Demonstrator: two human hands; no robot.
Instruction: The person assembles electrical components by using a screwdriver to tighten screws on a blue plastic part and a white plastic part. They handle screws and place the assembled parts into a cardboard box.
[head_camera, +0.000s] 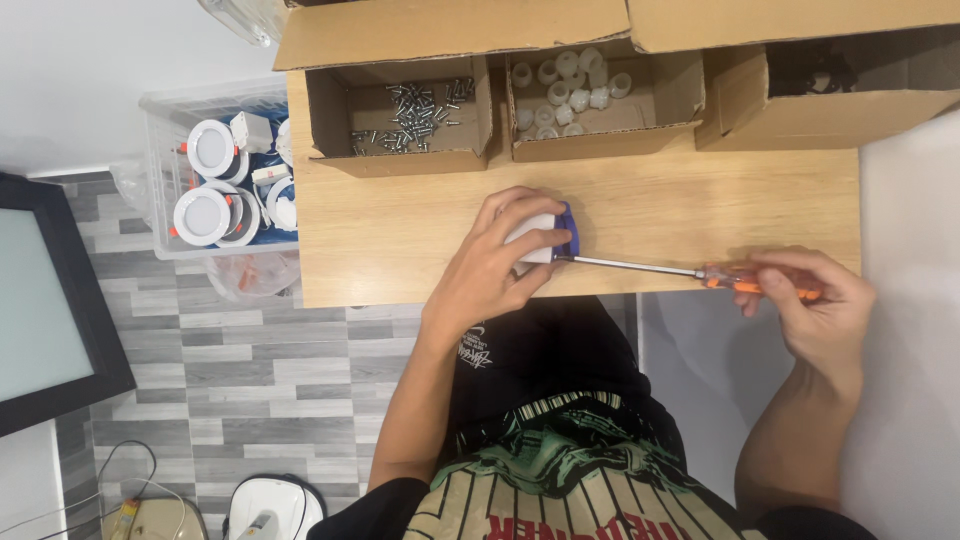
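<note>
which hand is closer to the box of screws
Left. The left hand grips a small white part on the table just below the screw box; the right hand, holding the screwdriver, is far off to the side.

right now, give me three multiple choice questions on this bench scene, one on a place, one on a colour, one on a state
1. Where is the box of screws?
A. left of the box of white plastic caps
B. on the floor
C. under the right hand

2. What colour is the screwdriver handle?
A. green
B. orange
C. black

3. What is the left hand doing?
A. hanging open in the air
B. reaching into a box
C. gripping a small white and blue part on the wooden table

Answers:
1. A, the two open boxes sit side by side at the table's far edge, screws on the left.
2. B, orange shows between the fingers of the right hand.
3. C, the fingers wrap over the part while the screwdriver tip meets its side.
</note>
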